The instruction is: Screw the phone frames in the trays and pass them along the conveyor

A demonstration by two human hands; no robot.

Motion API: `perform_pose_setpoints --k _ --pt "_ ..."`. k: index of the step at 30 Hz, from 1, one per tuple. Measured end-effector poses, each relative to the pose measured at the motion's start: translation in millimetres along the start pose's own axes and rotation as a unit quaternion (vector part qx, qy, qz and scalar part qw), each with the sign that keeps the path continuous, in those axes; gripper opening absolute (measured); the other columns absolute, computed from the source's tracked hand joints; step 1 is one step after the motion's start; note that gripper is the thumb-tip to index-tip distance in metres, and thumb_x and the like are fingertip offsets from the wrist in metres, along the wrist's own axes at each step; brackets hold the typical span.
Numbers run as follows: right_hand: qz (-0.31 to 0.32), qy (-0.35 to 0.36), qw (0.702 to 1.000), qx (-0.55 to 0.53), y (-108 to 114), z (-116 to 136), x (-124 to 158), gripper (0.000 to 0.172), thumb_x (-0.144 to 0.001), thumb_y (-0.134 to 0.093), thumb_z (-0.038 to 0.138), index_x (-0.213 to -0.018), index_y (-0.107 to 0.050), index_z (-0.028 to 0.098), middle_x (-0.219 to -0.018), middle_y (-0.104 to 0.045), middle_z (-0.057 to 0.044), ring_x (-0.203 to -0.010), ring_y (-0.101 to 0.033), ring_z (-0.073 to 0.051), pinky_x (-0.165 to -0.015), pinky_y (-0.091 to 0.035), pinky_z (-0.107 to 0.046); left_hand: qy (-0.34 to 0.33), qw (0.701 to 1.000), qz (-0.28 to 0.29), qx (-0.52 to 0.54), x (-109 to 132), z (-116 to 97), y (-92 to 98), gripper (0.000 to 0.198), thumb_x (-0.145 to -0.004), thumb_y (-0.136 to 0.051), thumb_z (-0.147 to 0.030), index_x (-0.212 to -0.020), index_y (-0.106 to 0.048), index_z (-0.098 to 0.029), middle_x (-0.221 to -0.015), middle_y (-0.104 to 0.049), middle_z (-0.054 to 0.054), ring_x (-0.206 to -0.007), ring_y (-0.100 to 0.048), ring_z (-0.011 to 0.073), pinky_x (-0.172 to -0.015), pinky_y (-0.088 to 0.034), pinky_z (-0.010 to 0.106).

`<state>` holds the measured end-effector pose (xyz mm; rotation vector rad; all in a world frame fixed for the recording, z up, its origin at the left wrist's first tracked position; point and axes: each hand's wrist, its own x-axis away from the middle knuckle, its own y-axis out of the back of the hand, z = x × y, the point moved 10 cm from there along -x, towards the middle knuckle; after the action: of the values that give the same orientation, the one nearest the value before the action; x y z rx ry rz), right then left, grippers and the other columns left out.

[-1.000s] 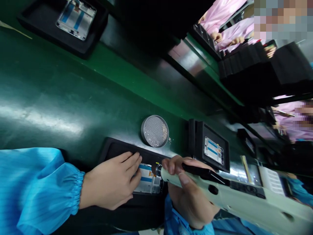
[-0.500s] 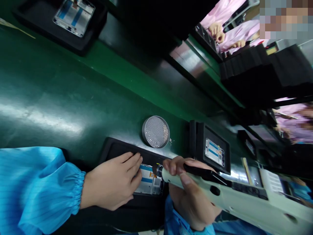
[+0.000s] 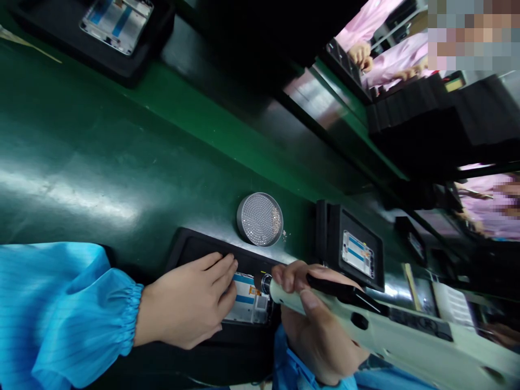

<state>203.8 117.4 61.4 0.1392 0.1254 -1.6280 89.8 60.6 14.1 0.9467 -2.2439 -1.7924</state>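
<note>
My left hand (image 3: 189, 303) lies with its fingers stretched out over the left part of a phone frame (image 3: 247, 311), a silvery panel with blue strips. The frame sits in a black tray (image 3: 189, 244). Wrapped round a pale green electric screwdriver (image 3: 390, 330) is my right hand (image 3: 325, 338). The driver's tip points at the upper right part of the phone frame; whether it touches is hidden by its dark nose. Just beyond the tray is a round grey dish (image 3: 260, 216) with dimples and small screws at its right side.
A few loose bits (image 3: 285, 235) lie beside the dish. Another phone frame (image 3: 358, 254) rests in a black tray at right, and one more (image 3: 117, 27) at upper left. Co-workers in pink sleeves (image 3: 400, 57) work across the green bench (image 3: 122, 151).
Both hands and the phone frame keep nearly the same place. The rear of the screwdriver has swung slightly lower in view, and the whole view has shifted a little.
</note>
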Motion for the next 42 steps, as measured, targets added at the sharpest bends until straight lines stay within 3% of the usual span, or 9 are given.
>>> perform_pose_setpoints --k 17,25,38,42 --pt "0.006 -0.011 1.000 0.013 0.2 -2.1 1.2 0.025 -0.079 -0.060 0.012 -0.099 -0.066 0.025 -0.073 -0.055 0.001 -0.070 -0.056 -0.015 -0.067 -0.051 -0.037 0.000 1.000 0.005 -0.007 -1.1 -0.4 0.6 0.059 -0.089 -0.055 -0.051 -0.123 -0.060 -0.004 -0.133 -0.058 0.024 -0.127 -0.053 0.0385 -0.106 -0.037 0.048" --pt "0.013 -0.010 1.000 0.003 -4.9 -1.5 -0.7 0.016 -0.080 -0.063 0.012 -0.090 -0.067 0.023 -0.068 -0.055 0.001 -0.066 -0.055 -0.014 -0.062 -0.049 -0.035 0.003 1.000 0.000 0.002 -0.8 0.3 1.4 0.058 -0.087 -0.057 -0.051 -0.123 -0.061 -0.005 -0.133 -0.059 0.024 -0.126 -0.054 0.0368 -0.106 -0.037 0.047" --pt "0.036 0.007 0.999 -0.023 -5.2 -6.1 -0.1 0.019 -0.078 -0.062 0.009 -0.091 -0.068 0.022 -0.071 -0.058 0.000 -0.067 -0.057 -0.015 -0.062 -0.050 -0.034 0.006 1.000 -0.005 -0.015 -1.0 -0.3 0.9 0.060 -0.090 -0.054 -0.055 -0.120 -0.063 -0.004 -0.130 -0.060 0.024 -0.125 -0.055 0.0378 -0.105 -0.039 0.047" --pt "-0.026 0.021 0.998 -0.045 16.1 2.4 -19.8 0.023 -0.074 -0.064 0.013 -0.094 -0.069 0.022 -0.067 -0.060 0.001 -0.063 -0.057 -0.014 -0.061 -0.051 -0.033 0.009 0.999 -0.002 -0.046 -3.9 -5.0 6.8 0.047 -0.087 -0.062 -0.041 -0.116 -0.061 -0.004 -0.125 -0.063 0.025 -0.118 -0.059 0.0377 -0.102 -0.042 0.048"
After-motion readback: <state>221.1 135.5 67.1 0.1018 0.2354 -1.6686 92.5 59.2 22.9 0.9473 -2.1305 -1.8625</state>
